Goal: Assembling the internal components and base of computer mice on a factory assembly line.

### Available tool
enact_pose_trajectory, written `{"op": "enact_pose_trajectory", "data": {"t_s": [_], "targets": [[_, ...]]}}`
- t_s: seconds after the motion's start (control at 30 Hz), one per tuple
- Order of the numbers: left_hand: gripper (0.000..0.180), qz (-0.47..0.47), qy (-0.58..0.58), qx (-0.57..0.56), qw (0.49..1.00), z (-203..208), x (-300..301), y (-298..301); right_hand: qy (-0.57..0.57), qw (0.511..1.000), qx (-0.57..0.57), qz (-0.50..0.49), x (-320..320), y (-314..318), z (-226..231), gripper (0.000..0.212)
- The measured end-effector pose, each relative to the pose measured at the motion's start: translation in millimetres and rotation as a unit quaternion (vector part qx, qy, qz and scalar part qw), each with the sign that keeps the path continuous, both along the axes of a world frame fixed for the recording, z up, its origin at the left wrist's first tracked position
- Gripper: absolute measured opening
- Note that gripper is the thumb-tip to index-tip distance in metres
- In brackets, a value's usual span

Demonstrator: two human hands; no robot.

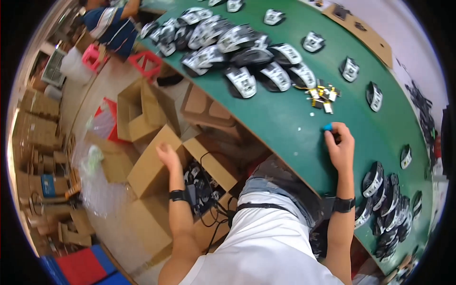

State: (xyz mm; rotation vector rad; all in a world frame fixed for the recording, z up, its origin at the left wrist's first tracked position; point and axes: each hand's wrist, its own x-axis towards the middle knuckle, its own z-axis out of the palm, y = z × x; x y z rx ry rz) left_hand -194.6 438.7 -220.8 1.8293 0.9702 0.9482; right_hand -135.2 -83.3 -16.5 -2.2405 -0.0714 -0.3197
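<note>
My left hand is over the raised flap of an open cardboard box beside the table. Its fingers are loosely spread, and I see nothing in them. Inside that box lie black and white parts and black cables. My right hand rests at the green table with thumb and fingers curled together. A small blue piece shows at its fingertips; whether it is held or worn on a finger I cannot make out. Beyond that hand lies a small heap of yellow and silver battery-like pieces.
Black-and-white oval housings are piled on the far left of the table, with more at the right and several in a row. A brown stool and another open carton stand left. A person is at the far left.
</note>
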Motion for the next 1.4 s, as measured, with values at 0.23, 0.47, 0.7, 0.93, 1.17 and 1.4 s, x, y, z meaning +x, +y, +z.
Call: {"op": "enact_pose_trajectory", "data": {"t_s": [0.23,0.47,0.7,0.93,1.17,1.4], "targets": [[0.032,-0.553,-0.099,0.287,0.776,293,158,-214,-0.049,0.999,-0.018,-0.008,1,-9,14,0.013],[0.030,-0.764,-0.066,0.344,0.543,304,261,-379,0.022,0.996,-0.083,-0.038,21,-18,20,0.034],[0.084,-0.657,0.172,0.447,0.583,257,383,-466,-0.024,0.949,-0.177,-0.259,123,-69,53,0.053],[0.092,-0.637,0.190,0.462,0.587,212,328,-562,0.052,0.871,-0.219,-0.437,134,-153,-3,0.058],[0.079,-0.740,0.123,0.120,0.650,243,303,-563,-0.092,0.869,0.120,-0.472,149,-152,-4,0.050],[0.063,-0.748,0.006,0.115,0.654,249,269,-583,-0.194,0.655,0.708,-0.177,141,-109,28,0.049]]}}
